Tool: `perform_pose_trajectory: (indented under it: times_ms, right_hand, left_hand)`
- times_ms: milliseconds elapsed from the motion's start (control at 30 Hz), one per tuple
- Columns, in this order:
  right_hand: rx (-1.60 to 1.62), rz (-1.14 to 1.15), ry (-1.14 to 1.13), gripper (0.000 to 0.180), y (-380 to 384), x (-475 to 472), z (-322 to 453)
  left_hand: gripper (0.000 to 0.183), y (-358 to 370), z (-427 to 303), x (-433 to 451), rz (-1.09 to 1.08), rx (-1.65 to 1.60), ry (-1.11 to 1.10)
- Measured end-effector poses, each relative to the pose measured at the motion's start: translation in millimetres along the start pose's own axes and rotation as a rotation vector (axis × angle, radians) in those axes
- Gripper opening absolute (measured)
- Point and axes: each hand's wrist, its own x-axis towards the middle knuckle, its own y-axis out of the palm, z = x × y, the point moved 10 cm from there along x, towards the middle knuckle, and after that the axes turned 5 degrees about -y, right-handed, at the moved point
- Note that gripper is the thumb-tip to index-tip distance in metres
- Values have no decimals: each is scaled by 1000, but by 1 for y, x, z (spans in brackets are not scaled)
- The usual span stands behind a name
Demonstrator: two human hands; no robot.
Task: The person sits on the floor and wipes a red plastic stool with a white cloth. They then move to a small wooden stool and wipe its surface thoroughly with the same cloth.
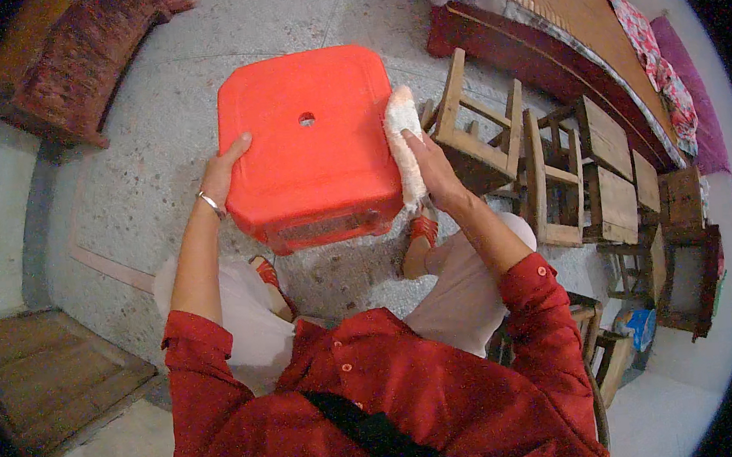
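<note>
A red plastic stool [315,155] with a small round hole in its seat is before me, seat side up, above the floor between my feet. My left hand [223,169] grips its left edge, thumb on top of the seat and the other fingers hidden beneath. At the right edge, my right hand [432,165] holds a folded white cloth [406,151] against the stool's side. Some fingers of that hand are hidden by the cloth. Whether the stool's legs touch the floor cannot be seen.
Several wooden stools [614,202] crowd the right side, some tipped or upturned [479,149]. Behind them stands a bed [549,21] with a purple pillow [684,94]. A dark wooden piece of furniture [86,70] is at upper left, a wooden door [55,375] at lower left.
</note>
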Motion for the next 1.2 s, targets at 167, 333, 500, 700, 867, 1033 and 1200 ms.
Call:
perform_pose_trajectory:
  times_ms: [167,333,500,700,867,1033,1200]
  right_hand:
    - [451,77,133,57,2,35,-52]
    - [353,-22,94,52,-16,49,-52]
    - [432,199,-36,72,12,35,12]
    - [641,303,-11,70,45,53,21]
    - [708,229,45,69,32,41,20]
    - [467,166,-1,68,19,38,31]
    - [382,134,-29,67,13,42,44]
  left_hand:
    - [52,10,8,-12,114,-145,-134]
    - [51,10,11,-3,172,-209,-95]
    - [50,19,-2,-4,175,-292,-63]
    - [47,17,-15,-11,257,-291,3]
    - [47,6,-8,4,162,-194,77]
    - [45,0,-12,18,104,-127,113]
    - [48,11,-27,30,85,-96,177]
